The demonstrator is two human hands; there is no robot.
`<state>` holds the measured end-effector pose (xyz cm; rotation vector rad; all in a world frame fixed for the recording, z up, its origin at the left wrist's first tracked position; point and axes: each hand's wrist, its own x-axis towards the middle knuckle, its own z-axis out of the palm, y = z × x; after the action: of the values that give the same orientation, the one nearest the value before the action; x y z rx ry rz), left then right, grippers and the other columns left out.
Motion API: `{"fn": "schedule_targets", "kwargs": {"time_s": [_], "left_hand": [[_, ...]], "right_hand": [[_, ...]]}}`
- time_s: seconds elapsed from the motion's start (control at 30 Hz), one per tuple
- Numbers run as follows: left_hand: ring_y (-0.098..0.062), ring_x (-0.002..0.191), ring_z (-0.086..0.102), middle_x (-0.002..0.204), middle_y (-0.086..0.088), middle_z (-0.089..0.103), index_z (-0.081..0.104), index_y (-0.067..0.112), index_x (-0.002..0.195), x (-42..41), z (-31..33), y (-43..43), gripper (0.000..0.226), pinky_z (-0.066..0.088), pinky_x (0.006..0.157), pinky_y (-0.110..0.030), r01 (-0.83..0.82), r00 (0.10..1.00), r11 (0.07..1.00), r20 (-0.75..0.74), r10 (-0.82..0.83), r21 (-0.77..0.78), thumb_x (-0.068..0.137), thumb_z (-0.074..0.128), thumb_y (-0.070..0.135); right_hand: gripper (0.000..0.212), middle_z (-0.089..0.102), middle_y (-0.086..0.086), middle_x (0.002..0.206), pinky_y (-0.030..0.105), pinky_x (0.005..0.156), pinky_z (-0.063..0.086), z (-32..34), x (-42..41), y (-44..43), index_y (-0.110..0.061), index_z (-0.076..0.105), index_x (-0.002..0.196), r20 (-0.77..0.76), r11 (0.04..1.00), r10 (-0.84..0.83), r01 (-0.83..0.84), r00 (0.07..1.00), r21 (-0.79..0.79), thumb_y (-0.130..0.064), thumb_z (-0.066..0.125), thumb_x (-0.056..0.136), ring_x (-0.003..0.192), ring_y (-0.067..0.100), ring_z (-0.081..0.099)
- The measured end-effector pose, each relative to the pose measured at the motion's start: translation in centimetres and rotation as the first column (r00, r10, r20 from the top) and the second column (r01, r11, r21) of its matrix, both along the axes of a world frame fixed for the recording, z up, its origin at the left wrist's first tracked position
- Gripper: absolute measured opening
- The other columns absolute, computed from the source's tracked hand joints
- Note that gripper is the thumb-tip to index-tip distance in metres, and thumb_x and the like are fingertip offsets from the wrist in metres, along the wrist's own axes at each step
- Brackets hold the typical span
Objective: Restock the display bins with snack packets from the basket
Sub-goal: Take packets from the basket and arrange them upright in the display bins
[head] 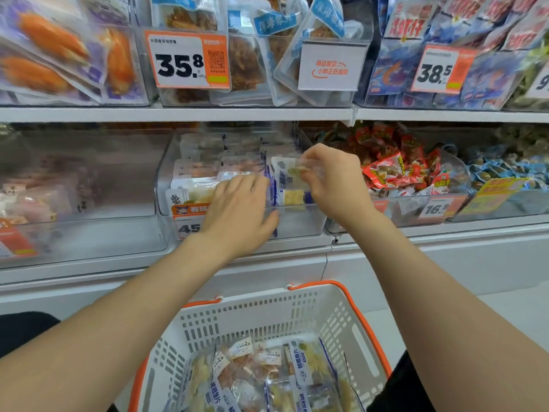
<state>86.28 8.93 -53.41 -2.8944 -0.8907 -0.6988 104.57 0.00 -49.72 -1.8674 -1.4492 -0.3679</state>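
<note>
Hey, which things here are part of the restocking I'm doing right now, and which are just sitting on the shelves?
In the job: right hand pinching a packet; left hand resting on stacked packets; clear middle bin; basket; basket packets.

Just there: red snacks; blue-wrapped snacks; 35.8 price tag; orange-printed bags.

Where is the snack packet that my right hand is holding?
In the head view, centre frame: the snack packet is pinched by the right hand in the middle clear bin on the lower shelf, just right of the left hand.
</note>
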Motion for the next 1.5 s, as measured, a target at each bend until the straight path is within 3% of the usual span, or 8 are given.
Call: {"fn": "schedule_targets", "kwargs": {"time_s": [0.23,0.73,0.97,1.07,1.17,1.3,1.4,1.5], "left_hand": [[-0.030,0.145,0.038,0.157,-0.008,0.044,0.061,0.020,0.129,-0.1,0.6,2.0,0.062,0.024,0.120,-0.052,-0.053,0.972,0.996,-0.227,0.069,0.077,0.103,0.031,0.067],[-0.030,0.114,0.060,0.121,-0.004,0.068,0.053,0.020,0.122,2.8,1.5,3.0,0.028,0.042,0.096,-0.047,-0.112,0.992,0.994,-0.051,0.112,0.013,0.099,0.059,0.035],[-0.030,0.120,0.056,0.127,-0.003,0.065,0.060,0.020,0.126,2.8,1.9,5.1,0.058,0.042,0.102,-0.046,-0.189,0.970,0.982,-0.150,0.189,0.009,0.082,0.083,0.050],[-0.029,0.120,0.056,0.127,-0.003,0.064,0.063,0.021,0.123,2.7,1.9,5.5,0.058,0.043,0.100,-0.044,-0.189,0.972,0.982,-0.142,0.189,0.014,0.080,0.085,0.052],[-0.028,0.112,0.060,0.117,-0.002,0.067,0.062,0.021,0.116,2.7,1.7,5.8,0.055,0.044,0.094,-0.043,-0.210,0.971,0.978,-0.124,0.206,-0.014,0.078,0.086,0.054],[-0.029,0.110,0.064,0.115,-0.002,0.070,0.058,0.021,0.122,2.8,1.4,5.6,0.060,0.044,0.093,-0.044,-0.200,0.976,0.980,-0.091,0.199,0.003,0.080,0.084,0.054],[-0.028,0.108,0.064,0.112,0.000,0.069,0.059,0.022,0.118,2.4,1.1,5.0,0.048,0.044,0.093,-0.044,-0.145,0.989,0.989,0.011,0.145,0.011,0.086,0.079,0.052],[-0.027,0.105,0.055,0.108,0.000,0.060,0.060,0.023,0.107,1.9,0.8,4.1,0.025,0.045,0.090,-0.043,-0.064,0.990,0.996,0.133,0.056,0.060,0.093,0.071,0.039]], "right_hand": [[0.051,0.071,0.003,0.108,0.046,0.087,0.043,-1.6,1.3,3.7,-0.024,0.054,0.133,0.369,0.916,-0.052,0.191,0.928,-0.353,-0.007,0.066,0.086,0.103,0.035,0.057],[0.048,0.053,0.018,0.128,0.048,0.094,0.041,-1.6,2.4,6.7,-0.015,0.061,0.132,0.558,0.892,-0.112,0.330,0.823,-0.308,-0.006,0.068,0.086,0.121,0.041,0.045],[0.066,0.042,0.023,0.139,0.048,0.082,0.050,-2.3,2.2,8.3,-0.013,0.037,0.143,0.400,0.874,-0.120,0.288,0.909,-0.392,-0.004,0.070,0.087,0.111,0.046,0.058],[0.041,0.054,0.020,0.130,0.044,0.078,0.052,-2.6,2.1,8.6,-0.014,0.056,0.123,0.229,0.860,-0.161,0.251,0.960,-0.445,-0.007,0.073,0.085,0.099,0.044,0.064],[0.026,0.067,0.019,0.120,0.040,0.089,0.056,-3.1,1.5,8.8,-0.012,0.066,0.118,-0.014,0.815,-0.102,0.075,0.995,-0.575,-0.011,0.062,0.092,0.106,0.038,0.066],[0.050,0.031,0.018,0.157,0.037,0.114,0.034,-2.8,1.0,7.7,-0.017,0.041,0.153,-0.282,0.741,-0.041,-0.160,0.959,-0.652,-0.020,0.049,0.103,0.139,0.036,0.042],[0.053,0.021,0.016,0.161,0.040,0.118,0.029,-2.7,1.2,7.4,-0.017,0.036,0.158,-0.237,0.653,-0.034,-0.158,0.971,-0.741,-0.023,0.041,0.106,0.143,0.036,0.036],[0.031,0.053,0.020,0.138,0.040,0.099,0.045,-2.9,0.6,6.7,-0.008,0.061,0.124,-0.138,0.714,-0.013,-0.087,0.990,-0.695,-0.015,0.043,0.100,0.121,0.034,0.052]]}}
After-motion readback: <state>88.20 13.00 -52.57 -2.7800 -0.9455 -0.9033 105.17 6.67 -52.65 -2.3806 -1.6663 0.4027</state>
